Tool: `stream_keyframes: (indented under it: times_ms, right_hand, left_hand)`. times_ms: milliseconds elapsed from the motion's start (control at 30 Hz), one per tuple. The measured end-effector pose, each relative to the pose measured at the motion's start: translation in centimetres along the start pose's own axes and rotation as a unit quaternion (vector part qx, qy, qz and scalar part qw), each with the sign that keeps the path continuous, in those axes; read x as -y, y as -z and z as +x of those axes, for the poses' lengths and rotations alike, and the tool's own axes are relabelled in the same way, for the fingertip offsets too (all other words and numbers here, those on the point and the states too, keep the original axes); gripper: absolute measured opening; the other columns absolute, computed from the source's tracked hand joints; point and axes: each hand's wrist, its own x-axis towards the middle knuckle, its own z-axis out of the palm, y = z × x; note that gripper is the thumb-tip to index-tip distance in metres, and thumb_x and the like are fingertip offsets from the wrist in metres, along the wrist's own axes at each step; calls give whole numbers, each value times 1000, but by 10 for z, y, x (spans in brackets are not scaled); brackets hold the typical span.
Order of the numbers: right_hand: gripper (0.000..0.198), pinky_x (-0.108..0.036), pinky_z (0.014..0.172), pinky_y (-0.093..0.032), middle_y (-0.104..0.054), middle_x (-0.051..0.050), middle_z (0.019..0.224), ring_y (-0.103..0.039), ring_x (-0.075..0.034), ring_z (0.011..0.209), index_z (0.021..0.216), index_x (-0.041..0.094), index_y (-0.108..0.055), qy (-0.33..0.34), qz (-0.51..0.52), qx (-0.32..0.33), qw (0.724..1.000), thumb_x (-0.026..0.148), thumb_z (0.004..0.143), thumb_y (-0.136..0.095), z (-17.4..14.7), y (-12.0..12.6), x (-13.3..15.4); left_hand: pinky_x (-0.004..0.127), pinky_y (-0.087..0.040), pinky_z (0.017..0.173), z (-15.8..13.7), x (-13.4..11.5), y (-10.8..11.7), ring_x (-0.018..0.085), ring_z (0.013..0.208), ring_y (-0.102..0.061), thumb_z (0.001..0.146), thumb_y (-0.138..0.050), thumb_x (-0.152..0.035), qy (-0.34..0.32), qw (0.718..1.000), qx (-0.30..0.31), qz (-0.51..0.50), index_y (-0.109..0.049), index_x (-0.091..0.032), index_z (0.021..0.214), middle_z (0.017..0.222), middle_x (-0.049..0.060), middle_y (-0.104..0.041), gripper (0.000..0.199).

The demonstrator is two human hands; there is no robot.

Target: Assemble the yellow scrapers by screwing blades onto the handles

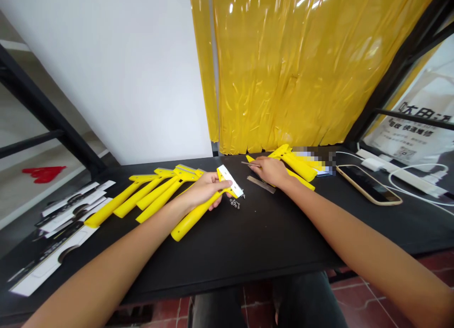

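My left hand (209,188) is closed around the neck of a yellow scraper (195,219). A white strip (227,177) lies along the scraper's head, under my thumb. Farther right, my right hand (271,169) pinches a thin dark strip (248,164), perhaps metal; its exact kind is unclear. A flat metal strip (261,184) rests on the table just below that hand. Several small screws or nuts (234,203) are scattered beside the scraper head. More yellow scrapers (156,195) lie in a row left of my left hand, and others (300,167) are piled beyond my right hand.
White and black printed cardboard sleeves (49,257) are stacked on the black table (213,262) at left. On the right are a phone (369,184), a white power strip (400,172) and cables. A yellow plastic curtain (301,73) and white panel (142,73) stand behind.
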Motion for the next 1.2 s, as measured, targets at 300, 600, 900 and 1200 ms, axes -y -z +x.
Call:
stream_keyframes:
  times_ms: [300, 600, 900, 1200]
  right_hand:
    - [18, -32, 82, -46, -76, -10, 107, -68, -26, 100, 101, 21, -74, -54, 38, 2, 998, 29, 89, -62, 3, -3, -8]
    - [22, -32, 82, -47, -77, -8, 102, -69, -25, 94, 104, 19, -75, -68, 139, -7, 988, 23, 83, -69, 5, -5, -9]
    - [25, -30, 66, -46, -76, -6, 88, -60, -16, 70, 87, 19, -60, -31, 397, -13, 917, 43, 94, -58, -19, 14, 22]
    - [12, -28, 68, -46, -70, -2, 89, -60, -15, 74, 93, 22, -71, 182, 381, -94, 902, 34, 92, -68, -37, 24, 56]
  left_hand:
    - [20, -37, 31, 0, 1, -3, 10, 34, -51, 89, -68, -40, 3, 1000, -2, 8, -66, -15, 79, 59, 4, -68, 27]
    - [20, -39, 31, 2, 1, -6, 11, 36, -52, 92, -63, -35, 22, 999, 20, 38, -63, -14, 78, 55, 3, -65, 25]
    - [19, -37, 31, 2, 2, -2, 9, 36, -53, 88, -66, -34, 12, 1000, -3, 22, -63, -14, 81, 74, 8, -74, 21]
    - [20, -39, 29, 2, 6, 4, 9, 36, -52, 88, -67, -37, 31, 992, 86, -85, -65, -13, 92, 78, 7, -72, 24]
